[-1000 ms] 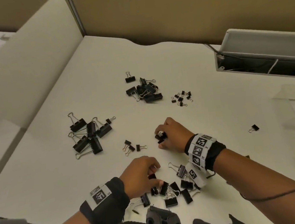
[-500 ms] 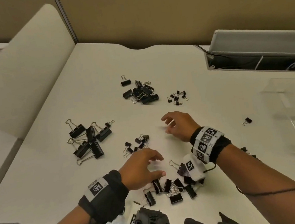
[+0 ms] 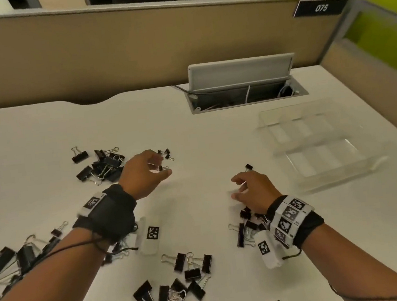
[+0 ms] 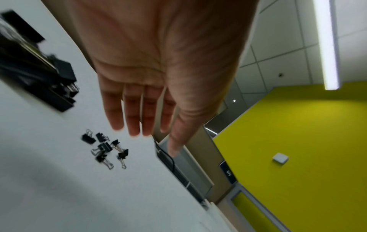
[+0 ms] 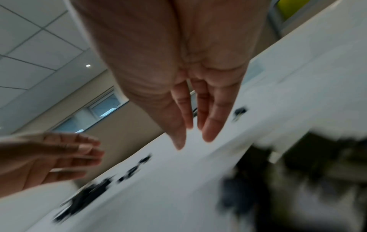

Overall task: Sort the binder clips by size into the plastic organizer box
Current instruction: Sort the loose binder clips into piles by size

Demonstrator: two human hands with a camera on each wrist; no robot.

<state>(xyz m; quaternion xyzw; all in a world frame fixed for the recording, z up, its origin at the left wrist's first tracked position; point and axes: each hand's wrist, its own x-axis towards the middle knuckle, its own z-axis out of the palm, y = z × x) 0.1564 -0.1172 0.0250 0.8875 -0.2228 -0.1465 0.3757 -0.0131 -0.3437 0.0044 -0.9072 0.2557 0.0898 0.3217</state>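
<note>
Fingers loose and empty on my left hand point(image 3: 143, 174) and right hand point(image 3: 251, 189); left hovers by the tiny clips point(image 4: 105, 149), probably to grab them.

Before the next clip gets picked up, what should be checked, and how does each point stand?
1. Left hand free: ok, fingers straight in the left wrist view.
2. Right hand free: ok, nothing in its grip.
3. Tiny clips within reach: ok, just past the left fingertips.
4. Organizer box ready: ok, open, compartments look empty.
5. Clips grouped by size: not ok, near pile looks unsorted.
</note>
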